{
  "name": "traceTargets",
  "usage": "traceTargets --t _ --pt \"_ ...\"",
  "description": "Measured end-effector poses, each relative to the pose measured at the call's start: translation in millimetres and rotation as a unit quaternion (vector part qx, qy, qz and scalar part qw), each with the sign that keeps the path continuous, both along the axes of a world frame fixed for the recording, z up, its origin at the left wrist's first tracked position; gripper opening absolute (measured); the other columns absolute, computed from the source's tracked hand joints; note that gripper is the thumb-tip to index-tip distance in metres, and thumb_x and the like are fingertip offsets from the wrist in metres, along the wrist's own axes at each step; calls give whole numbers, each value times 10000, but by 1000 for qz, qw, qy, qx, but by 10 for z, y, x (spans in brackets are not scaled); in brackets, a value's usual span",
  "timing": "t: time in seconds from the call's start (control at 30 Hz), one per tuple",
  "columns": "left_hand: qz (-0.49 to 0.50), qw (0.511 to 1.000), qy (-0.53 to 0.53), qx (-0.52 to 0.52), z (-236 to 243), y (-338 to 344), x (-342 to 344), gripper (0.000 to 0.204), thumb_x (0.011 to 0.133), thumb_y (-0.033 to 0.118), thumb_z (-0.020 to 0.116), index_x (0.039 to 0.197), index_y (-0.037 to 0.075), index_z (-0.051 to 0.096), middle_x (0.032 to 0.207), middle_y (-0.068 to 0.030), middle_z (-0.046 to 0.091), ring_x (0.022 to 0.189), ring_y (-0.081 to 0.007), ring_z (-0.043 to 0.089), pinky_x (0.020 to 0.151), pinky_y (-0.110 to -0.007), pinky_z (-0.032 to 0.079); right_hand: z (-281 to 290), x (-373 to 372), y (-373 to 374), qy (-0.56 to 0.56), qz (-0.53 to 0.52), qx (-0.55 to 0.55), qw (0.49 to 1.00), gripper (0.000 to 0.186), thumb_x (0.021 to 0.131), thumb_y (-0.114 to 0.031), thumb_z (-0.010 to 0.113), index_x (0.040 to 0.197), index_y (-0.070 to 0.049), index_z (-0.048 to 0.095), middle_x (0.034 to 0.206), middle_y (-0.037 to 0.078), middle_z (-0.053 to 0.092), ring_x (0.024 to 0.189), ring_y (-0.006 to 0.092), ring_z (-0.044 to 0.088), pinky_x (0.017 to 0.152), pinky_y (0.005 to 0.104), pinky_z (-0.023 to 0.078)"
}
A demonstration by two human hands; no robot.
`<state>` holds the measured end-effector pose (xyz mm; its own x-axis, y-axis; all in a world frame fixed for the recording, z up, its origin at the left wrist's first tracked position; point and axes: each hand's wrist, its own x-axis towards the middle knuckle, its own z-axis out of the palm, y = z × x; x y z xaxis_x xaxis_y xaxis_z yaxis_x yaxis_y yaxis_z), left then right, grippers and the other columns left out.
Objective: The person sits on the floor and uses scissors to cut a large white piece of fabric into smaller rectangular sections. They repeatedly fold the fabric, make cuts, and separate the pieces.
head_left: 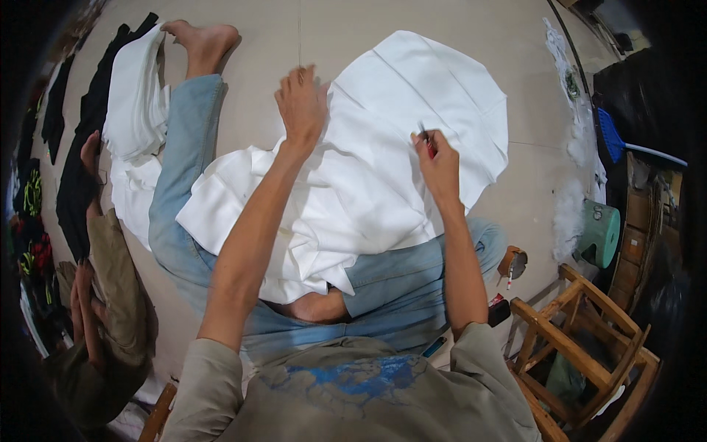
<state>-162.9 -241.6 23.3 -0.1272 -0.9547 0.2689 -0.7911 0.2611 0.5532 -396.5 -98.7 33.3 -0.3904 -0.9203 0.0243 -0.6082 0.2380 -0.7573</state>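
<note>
White cloth (pixel 423 96) lies in a wide spread over my lap and the floor, flat at the far right and bunched near my legs. My left hand (pixel 303 109) is raised at the far left edge of the cloth, its slightly blurred fingers bent and apart, with nothing visible in them. Over the right part of the cloth, my right hand (pixel 442 168) is closed around a small red-handled tool (pixel 431 148) with a metal tip pointing away from me. Most of the tool is hidden by my fingers.
Folded white cloth (pixel 135 96) is stacked beyond my left leg, near dark cloth (pixel 85 169). Another person's hand (pixel 83 283) and legs show at left. At right are a wooden stool (pixel 563 339), a green container (pixel 600 234), a blue dustpan-like thing (pixel 610 136) and white scraps (pixel 568 214).
</note>
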Motion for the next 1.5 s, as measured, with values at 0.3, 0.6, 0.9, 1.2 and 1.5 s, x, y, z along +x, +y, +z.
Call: traceTargets --t 0.3,0.6,0.9,1.2,1.5 --pt "-267 957 -109 37 -285 1769 -351 715 1006 498 595 1620 188 399 1728 -90 249 1592 -343 193 1278 -611 117 -38 -882 -340 -95 -73 -2 993 357 1063 -304 581 979 20 704 740 77 651 679 135 560 662 309 471" --pt "-455 846 -273 59 -149 1223 1145 753 1041 590 475 1671 226 280 1760 -57 157 1621 -308 116 1301 -584 77 -281 -638 44 -71 -20 159 984 368 1009 -339 598 955 9 703 715 147 686 697 262 688 683 410 518" --pt "-130 965 106 200 345 1262 388 403 982 288 714 1250 -8 657 1203 -173 674 1163 -362 611 1036 -449 442 17 -75 356 -26 -71 106 991 422 1033 -394 627 949 18 660 744 168 665 680 266 625 672 412 500" --pt "104 993 47 7 -270 1168 -358 372 887 254 789 1189 54 702 1131 -127 619 1082 -330 565 944 -454 421 -320 523 -52 -130 23 50 990 339 1033 -310 645 952 15 699 680 136 649 602 210 580 612 375 458" --pt "98 979 177 21 -333 1101 -182 133 925 163 750 951 38 788 921 -68 716 903 -254 619 866 -389 465 -267 550 -45 -59 48 44 996 318 1015 -300 653 912 0 679 713 198 674 669 383 669 628 466 480"
